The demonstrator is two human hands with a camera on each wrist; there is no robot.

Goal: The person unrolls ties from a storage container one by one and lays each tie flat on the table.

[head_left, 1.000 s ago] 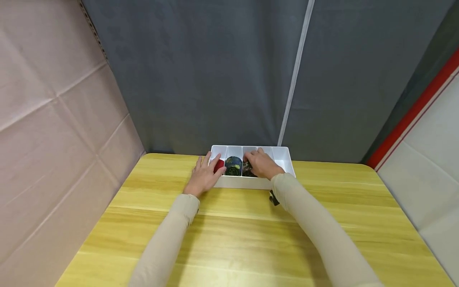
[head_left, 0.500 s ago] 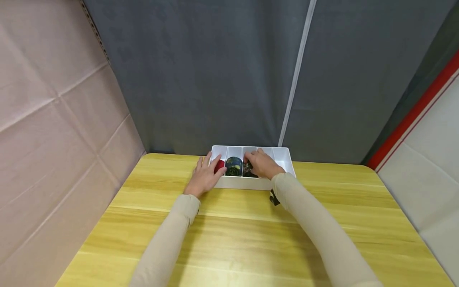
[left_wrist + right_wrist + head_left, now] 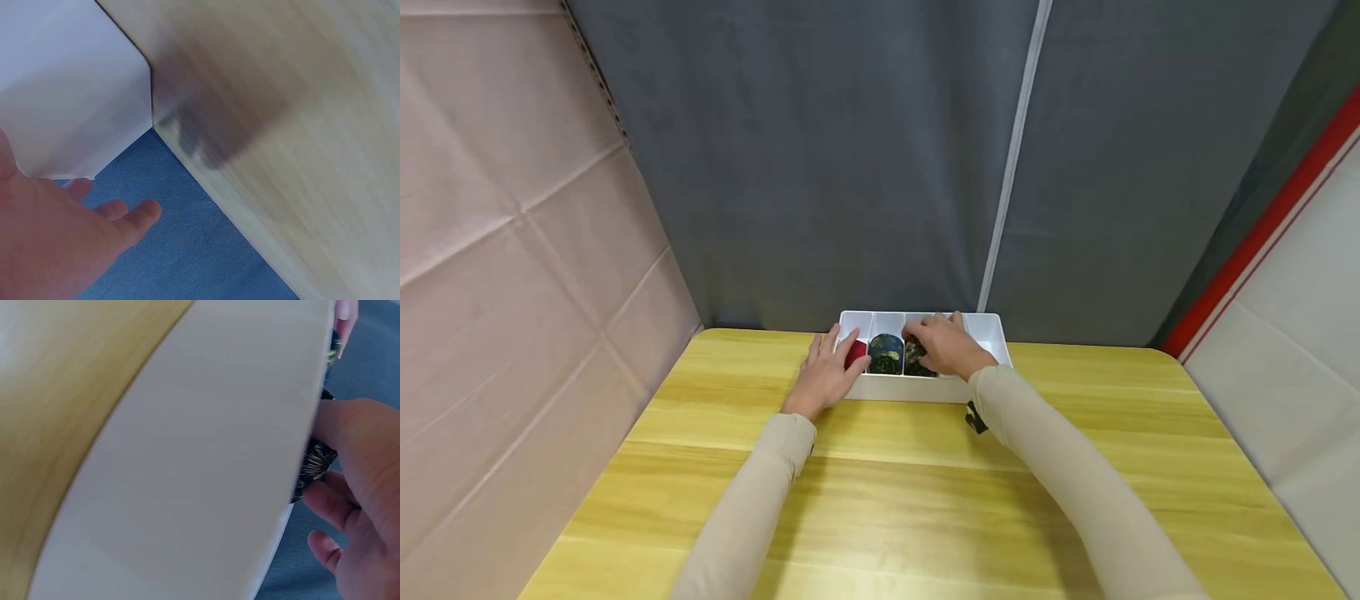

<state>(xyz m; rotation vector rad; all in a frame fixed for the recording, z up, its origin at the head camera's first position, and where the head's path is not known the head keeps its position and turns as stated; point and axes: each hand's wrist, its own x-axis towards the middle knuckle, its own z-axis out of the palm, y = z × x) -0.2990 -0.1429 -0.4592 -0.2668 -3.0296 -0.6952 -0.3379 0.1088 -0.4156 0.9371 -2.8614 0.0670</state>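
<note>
The dark patterned bundle (image 3: 915,358), long axis unclear, lies left of the nearer right hand (image 3: 951,347), whose fingers grip it; the left hand (image 3: 823,377) has fingers apart.

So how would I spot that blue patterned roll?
Far back on the wooden table sits a white divided tray. The blue patterned roll sits in its second compartment from the left. Its blue sets it apart from the red item and blackish bundle beside it.
</note>
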